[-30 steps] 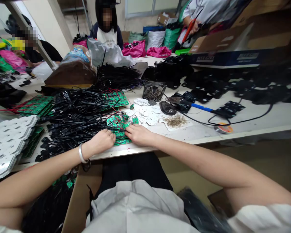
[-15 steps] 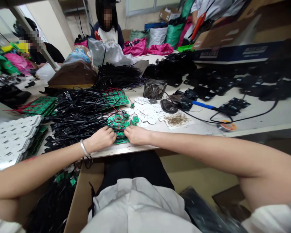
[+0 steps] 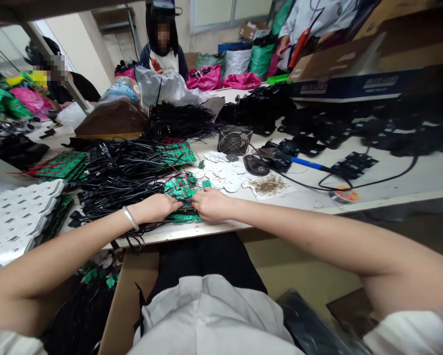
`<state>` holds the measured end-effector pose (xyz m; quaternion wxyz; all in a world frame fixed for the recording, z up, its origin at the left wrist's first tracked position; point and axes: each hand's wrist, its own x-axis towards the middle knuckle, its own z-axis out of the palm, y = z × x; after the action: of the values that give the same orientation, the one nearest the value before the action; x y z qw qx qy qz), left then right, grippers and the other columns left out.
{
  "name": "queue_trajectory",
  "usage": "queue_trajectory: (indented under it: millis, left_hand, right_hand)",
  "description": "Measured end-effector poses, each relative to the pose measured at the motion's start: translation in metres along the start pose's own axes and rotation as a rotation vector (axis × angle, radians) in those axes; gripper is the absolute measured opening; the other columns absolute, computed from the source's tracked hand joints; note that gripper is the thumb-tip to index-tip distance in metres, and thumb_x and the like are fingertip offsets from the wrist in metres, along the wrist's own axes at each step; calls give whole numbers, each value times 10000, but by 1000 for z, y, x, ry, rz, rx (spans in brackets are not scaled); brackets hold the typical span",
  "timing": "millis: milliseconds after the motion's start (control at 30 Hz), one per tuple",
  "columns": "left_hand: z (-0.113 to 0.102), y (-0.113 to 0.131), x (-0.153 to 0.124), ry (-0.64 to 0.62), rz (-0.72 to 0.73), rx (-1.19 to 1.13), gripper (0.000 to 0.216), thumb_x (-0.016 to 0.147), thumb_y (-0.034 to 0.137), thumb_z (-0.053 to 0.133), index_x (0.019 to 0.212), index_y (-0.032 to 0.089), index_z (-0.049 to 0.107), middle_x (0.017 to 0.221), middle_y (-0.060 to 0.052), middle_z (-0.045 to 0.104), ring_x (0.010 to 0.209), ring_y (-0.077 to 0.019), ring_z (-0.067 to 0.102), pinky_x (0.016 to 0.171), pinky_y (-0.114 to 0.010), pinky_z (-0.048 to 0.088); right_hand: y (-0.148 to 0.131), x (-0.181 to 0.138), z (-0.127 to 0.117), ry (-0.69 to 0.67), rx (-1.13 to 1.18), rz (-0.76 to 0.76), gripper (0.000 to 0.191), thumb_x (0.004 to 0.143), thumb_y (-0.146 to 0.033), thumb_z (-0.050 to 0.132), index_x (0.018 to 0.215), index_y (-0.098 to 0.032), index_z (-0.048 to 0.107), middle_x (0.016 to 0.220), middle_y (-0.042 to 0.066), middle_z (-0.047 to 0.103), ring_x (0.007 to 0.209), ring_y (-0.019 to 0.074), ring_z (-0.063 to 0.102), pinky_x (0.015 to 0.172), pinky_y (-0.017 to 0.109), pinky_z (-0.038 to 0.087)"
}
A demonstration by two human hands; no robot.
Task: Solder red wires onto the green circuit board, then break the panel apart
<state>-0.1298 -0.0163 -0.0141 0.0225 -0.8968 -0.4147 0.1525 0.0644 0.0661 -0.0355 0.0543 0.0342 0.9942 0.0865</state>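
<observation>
Near the table's front edge, my left hand (image 3: pixel 158 208) is closed, thumb and fingers pinched at the left side of a pile of green circuit boards (image 3: pixel 179 187). What it pinches is hidden by the fingers. My right hand (image 3: pixel 212 204) curls its fingers on the pile's right side, closed on the edge of a circuit board. Red and black wires run among the boards. Black power cords (image 3: pixel 121 185) with plugs lie in a thick bundle left of the boards, partly beneath my left forearm.
White round discs (image 3: pixel 223 170) lie beyond my right hand. A small fan (image 3: pixel 235 142), a blue-handled soldering iron (image 3: pixel 306 162) and a solder spool (image 3: pixel 344 194) are to the right. White perforated trays (image 3: pixel 18 212) stack at left. An open carton (image 3: pixel 112 301) stands below. Co-workers sit or stand beyond the table.
My hands have shifted slightly at the boards, the left one turning so its thumb reaches toward the right hand. The cord ends by my left wrist have moved.
</observation>
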Motion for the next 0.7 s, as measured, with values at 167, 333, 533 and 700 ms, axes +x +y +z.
queue_trajectory:
  millis: [167, 333, 533, 700]
  left_hand:
    - [3, 2, -4, 79, -49, -77, 266, 876, 143, 402, 1072, 125, 582, 904, -102, 667, 829, -185, 631, 726, -286, 496]
    - [12, 15, 5, 144, -142, 7, 249, 884, 343, 509, 973, 120, 571, 844, -104, 656, 761, -211, 629, 621, -308, 508]
    - [22, 15, 15, 118, -24, 138, 144, 900, 112, 431, 863, 109, 570, 748, -92, 643, 704, -197, 612, 563, -301, 488]
    - [21, 14, 12, 122, 65, 201, 163, 899, 106, 431, 882, 90, 593, 774, -97, 653, 692, -199, 607, 560, -318, 485]
  right_hand:
    - [-2, 2, 15, 108, 51, 60, 254, 924, -248, 413, 953, -93, 612, 925, 145, 611, 918, 243, 538, 687, 333, 390]
    - [-1, 7, 33, 258, 22, 85, 210, 901, -176, 421, 848, -120, 616, 809, 121, 607, 765, 218, 533, 601, 311, 356]
    - [-4, 11, 33, 191, -103, -51, 190, 860, -91, 468, 842, -105, 657, 790, 130, 619, 747, 229, 536, 545, 311, 309]
    - [-8, 17, 21, 82, -126, -166, 178, 845, -91, 507, 806, -93, 681, 780, 131, 627, 743, 229, 550, 513, 313, 292]
